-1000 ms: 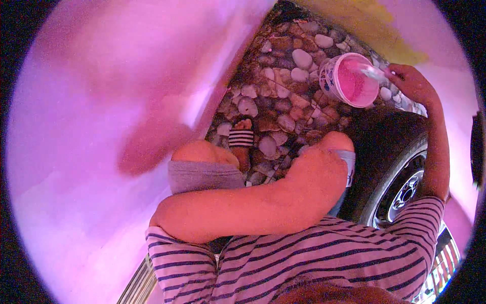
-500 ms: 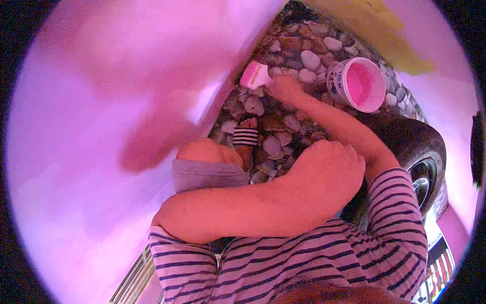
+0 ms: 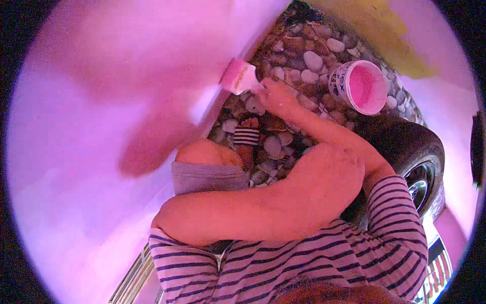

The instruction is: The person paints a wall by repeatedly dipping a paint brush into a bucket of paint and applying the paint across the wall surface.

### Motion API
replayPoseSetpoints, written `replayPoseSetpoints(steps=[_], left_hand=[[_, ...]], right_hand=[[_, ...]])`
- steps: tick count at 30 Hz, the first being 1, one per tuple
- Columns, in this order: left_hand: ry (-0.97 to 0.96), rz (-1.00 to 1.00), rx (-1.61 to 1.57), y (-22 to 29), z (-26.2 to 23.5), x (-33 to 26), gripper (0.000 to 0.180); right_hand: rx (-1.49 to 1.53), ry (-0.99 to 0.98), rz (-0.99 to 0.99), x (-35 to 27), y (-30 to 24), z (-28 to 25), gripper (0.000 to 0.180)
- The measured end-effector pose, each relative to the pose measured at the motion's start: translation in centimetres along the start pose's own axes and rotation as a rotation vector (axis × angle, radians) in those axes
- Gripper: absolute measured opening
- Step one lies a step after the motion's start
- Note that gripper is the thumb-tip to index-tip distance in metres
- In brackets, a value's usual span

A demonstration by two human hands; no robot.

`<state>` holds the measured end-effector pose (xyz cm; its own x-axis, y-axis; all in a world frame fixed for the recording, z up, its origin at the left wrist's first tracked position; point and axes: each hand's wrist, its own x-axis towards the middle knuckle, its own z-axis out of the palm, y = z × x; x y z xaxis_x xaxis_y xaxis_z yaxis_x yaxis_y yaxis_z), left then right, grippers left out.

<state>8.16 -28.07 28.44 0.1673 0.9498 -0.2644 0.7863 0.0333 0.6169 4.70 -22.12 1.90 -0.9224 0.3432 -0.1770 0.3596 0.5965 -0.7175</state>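
Observation:
My right hand point(image 3: 279, 98) is closed round the handle of a wide, flat paintbrush point(image 3: 246, 79). Pink paint coats its bristles, which reach the foot of the pale wall point(image 3: 101, 101) on the left; whether they press on it I cannot tell. To the right of that hand, a white printed bucket point(image 3: 340, 83) with pink paint point(image 3: 365, 87) inside tilts toward me. My bare left arm point(image 3: 238, 213) lies across my lap toward my right elbow. Around its far end my left hand point(image 3: 347, 159) blends with the skin behind it, and its fingers cannot be made out.
The floor point(image 3: 291, 121) has a rounded-pebble pattern. A black tyre with a metal wheel point(image 3: 422, 169) stands close by my right arm. My foot in a striped sandal point(image 3: 246, 135) and my bent knee point(image 3: 205, 152) are beside the wall. Yellowish colour point(image 3: 390, 35) marks the far surface.
My right hand has brought the paintbrush left and slightly toward me, from over the pebbled floor up to the wall. The bucket and my left arm stay about where they were.

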Motion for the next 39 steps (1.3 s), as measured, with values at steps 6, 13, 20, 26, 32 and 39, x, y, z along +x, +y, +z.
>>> replayPoseSetpoints(steps=[6, 13, 20, 26, 32, 39], left_hand=[[0.092, 0.058, 0.014, 0.0, 0.7, 0.5, 0.023], [0.163, 0.065, -0.027, -0.2, 1.0, -0.5, 0.024], [0.116, 0.026, -0.052, 0.3, 0.7, 0.0, 0.021], [0.171, 0.139, -0.052, 0.5, 1.0, 1.0, 0.021], [0.101, 0.09, -0.064, 0.1, 0.9, 0.2, 0.021], [0.033, 0.111, 0.004, 0.1, 0.7, 1.5, 0.021]], right_hand=[[-0.153, -0.157, 0.095, 3.3, 3.0, 2.9, 0.029], [0.107, -0.05, 0.122, 1.7, -3.5, 0.7, 0.036], [0.137, -0.026, -0.022, -1.6, -3.3, -5.7, 0.033], [0.019, -0.093, 0.051, 2.8, 1.2, 0.8, 0.033], [0.198, -0.019, 0.009, 0.4, -4.8, -4.9, 0.041], [0.067, -0.148, 0.157, 2.3, 0.9, -10.6, 0.039]])
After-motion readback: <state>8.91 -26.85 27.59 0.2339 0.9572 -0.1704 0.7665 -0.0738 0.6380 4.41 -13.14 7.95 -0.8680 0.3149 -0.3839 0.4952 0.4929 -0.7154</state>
